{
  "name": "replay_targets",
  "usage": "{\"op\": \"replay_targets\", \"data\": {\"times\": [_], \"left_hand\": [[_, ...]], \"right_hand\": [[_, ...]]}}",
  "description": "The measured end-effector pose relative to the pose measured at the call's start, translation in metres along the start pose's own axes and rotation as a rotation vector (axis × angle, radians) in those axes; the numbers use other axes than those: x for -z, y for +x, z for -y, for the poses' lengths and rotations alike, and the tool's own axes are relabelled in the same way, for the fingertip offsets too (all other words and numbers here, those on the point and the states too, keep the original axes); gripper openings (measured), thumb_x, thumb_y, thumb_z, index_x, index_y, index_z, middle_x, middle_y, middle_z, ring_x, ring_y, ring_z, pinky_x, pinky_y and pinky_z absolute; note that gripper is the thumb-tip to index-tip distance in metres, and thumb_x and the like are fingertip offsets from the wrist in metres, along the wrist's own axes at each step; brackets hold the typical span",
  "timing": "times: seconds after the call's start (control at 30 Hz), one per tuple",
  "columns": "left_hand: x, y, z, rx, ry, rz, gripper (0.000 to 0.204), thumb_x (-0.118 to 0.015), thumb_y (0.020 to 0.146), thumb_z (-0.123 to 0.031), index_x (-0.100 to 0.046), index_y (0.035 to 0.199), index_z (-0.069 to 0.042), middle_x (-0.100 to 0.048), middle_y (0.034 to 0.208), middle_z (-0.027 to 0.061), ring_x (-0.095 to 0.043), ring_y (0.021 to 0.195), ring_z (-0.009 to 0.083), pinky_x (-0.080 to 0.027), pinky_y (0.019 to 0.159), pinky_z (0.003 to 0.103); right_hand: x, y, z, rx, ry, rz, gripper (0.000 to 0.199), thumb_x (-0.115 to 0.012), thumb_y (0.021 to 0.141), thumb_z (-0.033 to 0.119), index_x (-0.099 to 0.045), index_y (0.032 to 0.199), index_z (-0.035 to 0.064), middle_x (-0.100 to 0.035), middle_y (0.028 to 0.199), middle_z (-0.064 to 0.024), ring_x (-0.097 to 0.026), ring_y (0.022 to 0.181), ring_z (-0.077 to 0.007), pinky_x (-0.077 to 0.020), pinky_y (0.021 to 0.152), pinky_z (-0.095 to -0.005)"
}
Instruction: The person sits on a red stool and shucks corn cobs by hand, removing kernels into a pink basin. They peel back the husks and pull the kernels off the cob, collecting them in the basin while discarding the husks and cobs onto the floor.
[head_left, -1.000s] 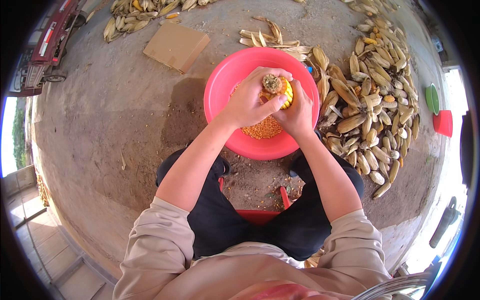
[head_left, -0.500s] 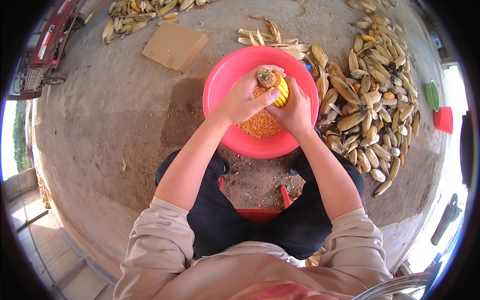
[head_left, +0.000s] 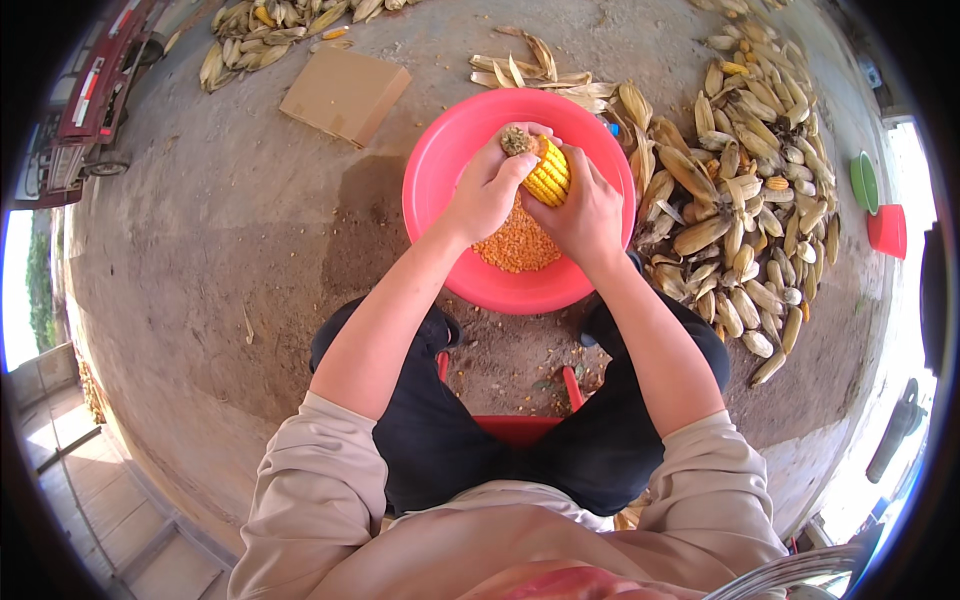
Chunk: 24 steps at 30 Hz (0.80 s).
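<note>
Over the red basin (head_left: 425,170), my two hands are closed around a yellow ear of corn (head_left: 547,178). My left hand (head_left: 485,192) grips the end by a rough brown cob butt (head_left: 515,140), its thumb lying just below it. Whether that butt belongs to the ear or to a second, bare cob I cannot tell. On the other side, my right hand (head_left: 588,212) wraps the ear with the thumb along its lower edge. Beneath, loose orange kernels (head_left: 517,245) cover the basin's bottom. My palms hide part of the ear.
A big heap of husked and unhusked ears (head_left: 740,210) lies to the right, with dry husks (head_left: 530,70) behind the basin. A cardboard box (head_left: 345,95) sits at far left. Green (head_left: 864,183) and red (head_left: 888,232) containers stand far right. A red stool (head_left: 515,428) is beneath me.
The ear has turned in my hands, so more yellow rows face up. Its brown butt has shifted left and slightly away from me.
</note>
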<state>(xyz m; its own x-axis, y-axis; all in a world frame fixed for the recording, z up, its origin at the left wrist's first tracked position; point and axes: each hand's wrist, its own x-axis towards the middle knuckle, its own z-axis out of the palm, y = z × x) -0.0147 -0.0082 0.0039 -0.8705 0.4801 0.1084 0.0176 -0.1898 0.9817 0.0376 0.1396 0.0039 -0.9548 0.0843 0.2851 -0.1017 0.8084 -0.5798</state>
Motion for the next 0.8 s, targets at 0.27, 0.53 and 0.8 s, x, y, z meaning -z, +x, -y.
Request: {"op": "replay_targets", "data": {"times": [0.27, 0.53, 0.8], "left_hand": [[-0.005, 0.001, 0.003, 0.088, 0.032, -0.097, 0.024, -0.050, 0.101, -0.016, -0.060, 0.116, 0.000, -0.065, 0.106, 0.0059, -0.062, 0.099, 0.0144, -0.050, 0.091, 0.032], [-0.004, 0.001, 0.007, 0.148, -0.084, -0.180, 0.025, -0.050, 0.102, -0.017, -0.056, 0.120, 0.000, -0.065, 0.109, 0.0078, -0.062, 0.101, 0.0142, -0.050, 0.091, 0.032], [-0.002, 0.002, 0.012, 0.073, 0.007, -0.189, 0.025, -0.056, 0.102, -0.022, -0.053, 0.116, -0.002, -0.067, 0.108, 0.0107, -0.064, 0.100, 0.0158, -0.053, 0.088, 0.031]], "right_hand": [[0.001, 0.003, -0.005, 0.080, -0.155, -0.051, 0.054, -0.082, 0.068, 0.030, -0.058, 0.113, 0.0112, -0.065, 0.089, -0.0069, -0.069, 0.082, -0.0256, -0.0569, 0.067, -0.0386], [-0.002, 0.003, -0.008, 0.084, -0.160, -0.052, 0.056, -0.082, 0.067, 0.028, -0.058, 0.115, 0.0117, -0.064, 0.091, -0.0075, -0.068, 0.084, -0.0270, -0.0566, 0.072, -0.0391], [0.007, 0.008, -0.004, -0.080, 0.148, 0.175, 0.064, -0.084, 0.066, 0.027, -0.054, 0.120, 0.0074, -0.066, 0.104, -0.0144, -0.066, 0.098, -0.0341, -0.0538, 0.087, -0.0439]]}}
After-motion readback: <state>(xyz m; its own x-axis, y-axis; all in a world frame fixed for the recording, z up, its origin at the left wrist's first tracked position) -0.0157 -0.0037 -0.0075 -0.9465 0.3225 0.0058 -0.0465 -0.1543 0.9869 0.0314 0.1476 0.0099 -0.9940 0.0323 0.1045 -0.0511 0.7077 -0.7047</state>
